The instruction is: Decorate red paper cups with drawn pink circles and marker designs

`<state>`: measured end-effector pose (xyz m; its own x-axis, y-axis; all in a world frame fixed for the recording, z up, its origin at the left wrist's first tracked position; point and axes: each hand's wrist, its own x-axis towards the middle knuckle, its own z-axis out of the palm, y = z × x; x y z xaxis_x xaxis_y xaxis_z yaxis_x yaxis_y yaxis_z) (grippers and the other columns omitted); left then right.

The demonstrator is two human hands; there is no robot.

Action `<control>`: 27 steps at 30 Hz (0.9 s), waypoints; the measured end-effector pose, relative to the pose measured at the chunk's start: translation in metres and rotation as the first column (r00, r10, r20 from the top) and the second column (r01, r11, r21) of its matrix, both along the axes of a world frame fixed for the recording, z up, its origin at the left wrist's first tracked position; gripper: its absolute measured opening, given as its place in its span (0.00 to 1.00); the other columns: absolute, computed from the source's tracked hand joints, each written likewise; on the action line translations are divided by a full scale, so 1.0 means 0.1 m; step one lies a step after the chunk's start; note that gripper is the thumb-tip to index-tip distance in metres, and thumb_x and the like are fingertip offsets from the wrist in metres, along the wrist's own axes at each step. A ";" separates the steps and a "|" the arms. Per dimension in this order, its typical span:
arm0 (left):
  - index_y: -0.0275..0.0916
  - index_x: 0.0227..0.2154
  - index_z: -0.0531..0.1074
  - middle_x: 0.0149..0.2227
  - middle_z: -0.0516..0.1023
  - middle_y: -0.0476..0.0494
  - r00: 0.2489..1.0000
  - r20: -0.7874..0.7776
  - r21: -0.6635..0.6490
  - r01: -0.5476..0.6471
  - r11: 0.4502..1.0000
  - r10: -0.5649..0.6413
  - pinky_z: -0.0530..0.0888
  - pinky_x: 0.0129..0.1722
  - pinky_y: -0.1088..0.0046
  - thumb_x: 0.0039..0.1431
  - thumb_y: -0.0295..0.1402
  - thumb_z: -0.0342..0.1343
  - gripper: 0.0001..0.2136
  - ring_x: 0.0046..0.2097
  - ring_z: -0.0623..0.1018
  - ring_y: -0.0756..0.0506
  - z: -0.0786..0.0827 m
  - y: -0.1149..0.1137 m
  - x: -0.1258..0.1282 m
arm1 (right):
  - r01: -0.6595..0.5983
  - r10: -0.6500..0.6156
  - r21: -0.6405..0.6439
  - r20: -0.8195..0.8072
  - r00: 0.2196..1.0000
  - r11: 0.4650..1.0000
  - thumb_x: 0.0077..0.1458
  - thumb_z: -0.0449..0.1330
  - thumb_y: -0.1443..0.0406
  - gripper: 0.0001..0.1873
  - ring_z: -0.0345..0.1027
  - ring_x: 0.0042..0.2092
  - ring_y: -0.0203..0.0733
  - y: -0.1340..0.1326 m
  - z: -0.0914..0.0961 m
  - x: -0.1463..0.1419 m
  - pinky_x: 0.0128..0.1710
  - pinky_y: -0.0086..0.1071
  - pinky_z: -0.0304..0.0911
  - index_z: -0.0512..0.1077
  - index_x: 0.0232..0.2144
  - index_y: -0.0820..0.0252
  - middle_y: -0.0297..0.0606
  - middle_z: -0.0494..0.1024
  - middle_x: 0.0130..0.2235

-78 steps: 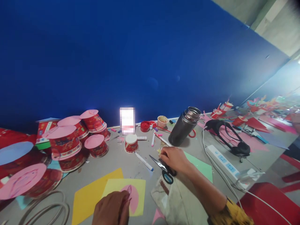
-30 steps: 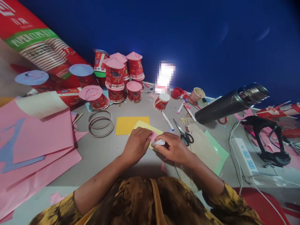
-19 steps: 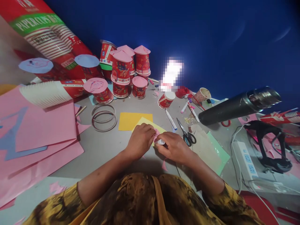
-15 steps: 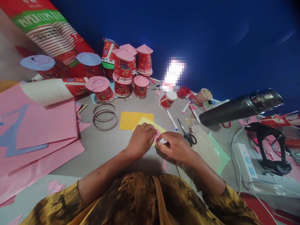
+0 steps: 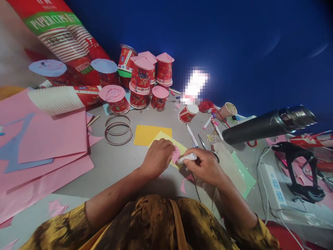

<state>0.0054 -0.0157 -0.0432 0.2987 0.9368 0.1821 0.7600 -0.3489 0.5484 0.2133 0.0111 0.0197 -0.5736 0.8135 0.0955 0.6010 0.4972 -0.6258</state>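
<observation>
My left hand (image 5: 158, 156) is closed, its fingertips on a small pink paper piece (image 5: 176, 154) with a rounded edge. That piece lies over a pale yellow paper sheet (image 5: 161, 136), which overlaps an orange-yellow sheet (image 5: 145, 134) behind it. Just to the right, my right hand (image 5: 205, 166) grips a short white tube (image 5: 188, 158), like a glue stick, between thumb and fingers. The tube tilts, its left end close to the pink piece; I cannot tell whether they touch. Black-handled scissors (image 5: 202, 141) lie behind my right hand, partly hidden by it.
Red paper cups (image 5: 142, 76) with pink cone tops stand at the back left, near metal rings (image 5: 118, 130). Pink sheets (image 5: 52, 139) cover the left side. A black flask (image 5: 260, 128), a green sheet (image 5: 244, 173) and a power strip (image 5: 274, 187) lie on the right.
My right hand has moved right, away from my left hand, with the white tube. More of the tube and the pink piece now shows. The view has shifted slightly.
</observation>
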 end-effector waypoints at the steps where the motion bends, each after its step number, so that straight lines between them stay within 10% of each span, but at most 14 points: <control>1: 0.40 0.41 0.77 0.44 0.82 0.40 1.000 -0.002 0.000 -0.004 1.000 0.004 0.69 0.45 0.58 0.68 0.26 0.56 0.05 0.48 0.76 0.37 0.00 0.00 0.00 | 0.011 -0.011 0.030 0.000 1.000 0.999 0.60 0.62 0.67 0.04 0.71 0.28 0.39 0.00 -0.02 -0.02 0.31 0.30 0.61 0.77 0.34 0.56 0.33 0.80 0.29; 27: 0.40 0.41 0.77 0.44 0.82 0.40 1.000 0.000 0.012 0.000 1.000 0.000 0.69 0.44 0.58 0.67 0.26 0.55 0.06 0.47 0.76 0.37 -0.01 -0.01 0.00 | -0.105 0.104 0.007 0.117 0.988 0.994 0.60 0.63 0.69 0.04 0.74 0.32 0.39 0.02 -0.06 -0.07 0.36 0.30 0.62 0.78 0.35 0.56 0.34 0.83 0.32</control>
